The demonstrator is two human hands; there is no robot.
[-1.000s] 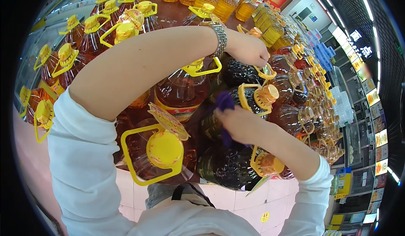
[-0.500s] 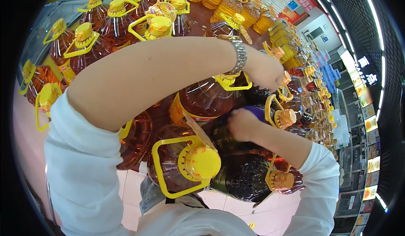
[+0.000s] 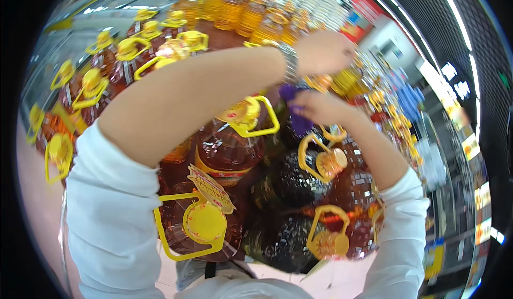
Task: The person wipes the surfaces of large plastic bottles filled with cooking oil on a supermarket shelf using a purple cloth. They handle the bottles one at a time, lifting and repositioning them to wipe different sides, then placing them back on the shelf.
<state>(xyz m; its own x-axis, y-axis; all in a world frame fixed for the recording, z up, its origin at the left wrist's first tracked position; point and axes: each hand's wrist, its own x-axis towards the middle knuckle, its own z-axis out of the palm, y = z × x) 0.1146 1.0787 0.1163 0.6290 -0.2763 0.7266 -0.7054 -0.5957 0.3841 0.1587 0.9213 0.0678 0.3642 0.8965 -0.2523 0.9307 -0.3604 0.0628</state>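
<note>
**Purple cloth among crowded oil jugs**

Purple fabric is bunching in my right hand (image 3: pixel 320 107), just right of the frame's centre; my fingers are closing around the purple cloth (image 3: pixel 295 118) and pressing it down among the bottle tops. My left hand (image 3: pixel 323 50) is reaching across the upper middle of the head view, forearm stretching diagonally from lower left, a metal wristband (image 3: pixel 290 63) sitting at the wrist. Those fingers are curling loosely near a yellow-capped bottle (image 3: pixel 347 80), but I cannot tell whether they are actually gripping anything, since the hand is blurring against the clutter.

Beneath my arms, big jugs of amber oil are standing packed together: one with a raised yellow handle (image 3: pixel 251 118) at centre, one with a yellow cap and paper tag (image 3: pixel 203 221) at lower centre, and darker bottles (image 3: pixel 291 179) right of centre.

As I see it, the risks are coming from the crowding. My left forearm is hanging just over the upright handles, so dropping it could be knocking a jug sideways into its neighbours. The cloth is hanging close to a handle loop (image 3: pixel 320 160) and could be snagging there, tugging that bottle as I pull away. Oil on any surface would be making my grip slippery, and leaning this far across is leaving me poorly balanced.
</note>
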